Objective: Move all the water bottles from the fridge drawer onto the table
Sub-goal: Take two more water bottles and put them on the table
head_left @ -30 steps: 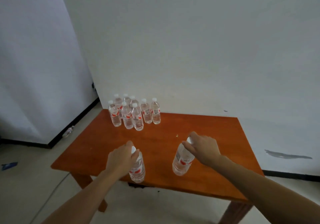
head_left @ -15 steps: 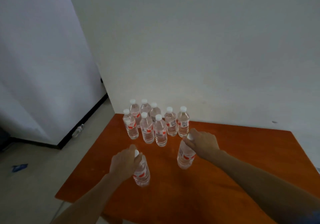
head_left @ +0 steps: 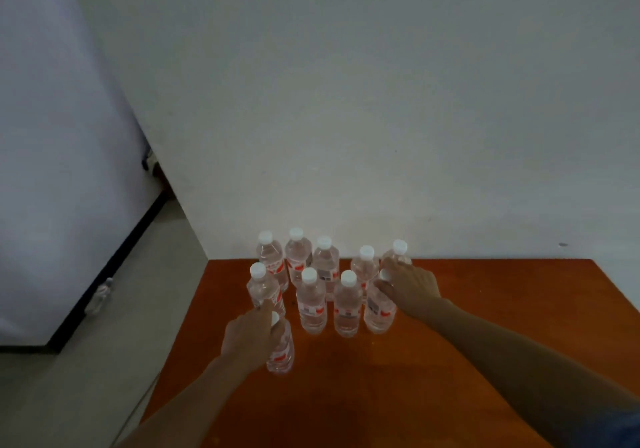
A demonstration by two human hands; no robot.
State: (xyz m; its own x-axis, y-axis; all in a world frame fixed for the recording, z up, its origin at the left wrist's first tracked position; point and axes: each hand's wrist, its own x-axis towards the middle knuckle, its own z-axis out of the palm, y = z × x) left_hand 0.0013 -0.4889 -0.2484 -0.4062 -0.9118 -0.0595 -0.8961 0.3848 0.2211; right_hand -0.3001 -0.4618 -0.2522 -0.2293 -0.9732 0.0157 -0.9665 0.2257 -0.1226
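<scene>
Several clear water bottles (head_left: 312, 303) with white caps and red labels stand grouped at the far left of an orange-brown wooden table (head_left: 485, 326). My left hand (head_left: 247, 338) grips the neck of one more bottle (head_left: 281, 352), upright in front of the group's left side. My right hand (head_left: 408, 286) grips the cap end of another bottle (head_left: 379, 312), which stands at the right end of the front row, next to its neighbours. The fridge drawer is out of view.
A white wall rises directly behind the table. On the left a grey floor runs along a white panel with a black baseboard (head_left: 114, 260). A small object (head_left: 98, 297) lies on the floor by that baseboard.
Both hands have carried their bottles forward to the group. The right bottle now stands in the front row; the left one is down just in front of the group. The view moved closer.
</scene>
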